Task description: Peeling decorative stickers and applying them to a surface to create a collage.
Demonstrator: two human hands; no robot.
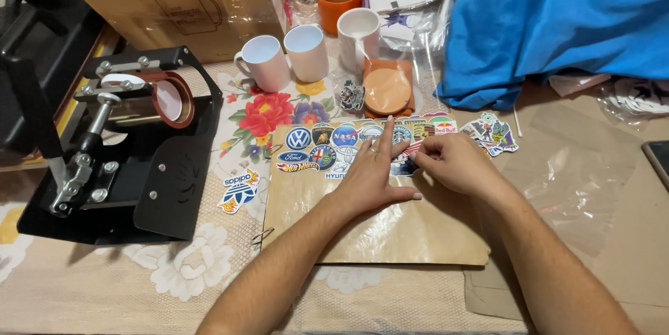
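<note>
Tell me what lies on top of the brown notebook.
Stickers run in rows along the top edge of the notebook. The left hand lies flat on it; the right hand pinches a sticker edge. The hands hide the stickers beneath them.

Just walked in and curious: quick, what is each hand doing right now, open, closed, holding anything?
Left hand: open, lying flat on the brown notebook cover among the stickers.
Right hand: fingers curled, pinching the edge of a sticker on the cover.
</note>
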